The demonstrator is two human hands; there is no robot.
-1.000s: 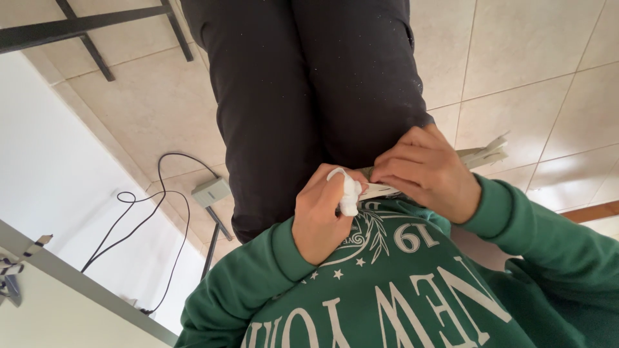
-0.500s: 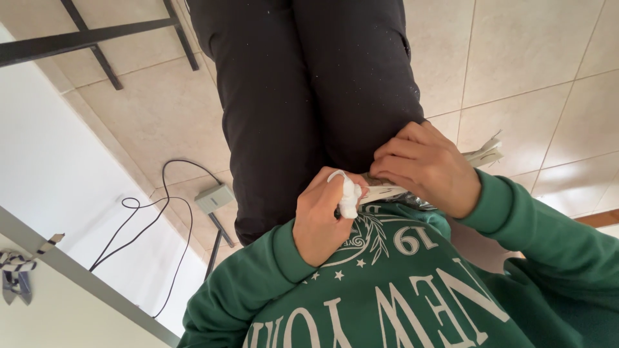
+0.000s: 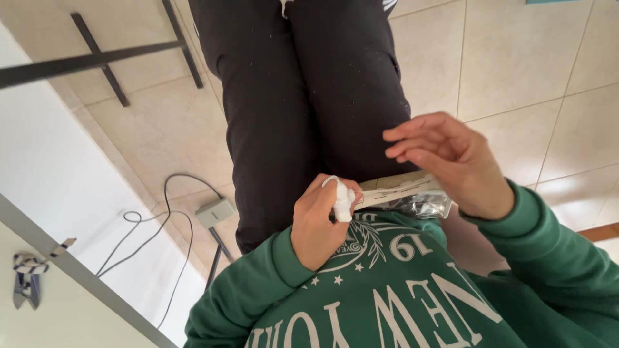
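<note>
Being gripped in the curled left hand point(image 3: 317, 222): a small white plug-like object point(image 3: 342, 202) with a thin white loop at its top, sticking out between thumb and fingers just above the chest of the green sweatshirt point(image 3: 400, 290). Exact kind of the object not being shown clearly enough to tell. Lying right beside it, toward the right: a clear plastic packet point(image 3: 412, 196) with a pale card strip and dark small parts inside, resting across the waist where the sweatshirt meets the black trousers point(image 3: 303, 96), its near end touching or almost touching the white object. Hovering just above that packet: the right hand point(image 3: 451, 158), holding nothing, fingers stretched out and slightly spread, pointing toward the left, palm turned down over the packet; whether touching it, impossible to tell. Coming in from the lower right: the green sleeve point(image 3: 554, 245) of that arm. Farther out, spreading beneath everything: a beige tiled floor point(image 3: 529, 77). Trailing over the tiles to the left of the trousers: a looped grey cable point(image 3: 161, 222) running to a small grey adapter box point(image 3: 215, 211). Crossing the upper left: dark metal bars point(image 3: 90, 61) of a frame. Running along the left edge: a white wall point(image 3: 58, 187).
</note>
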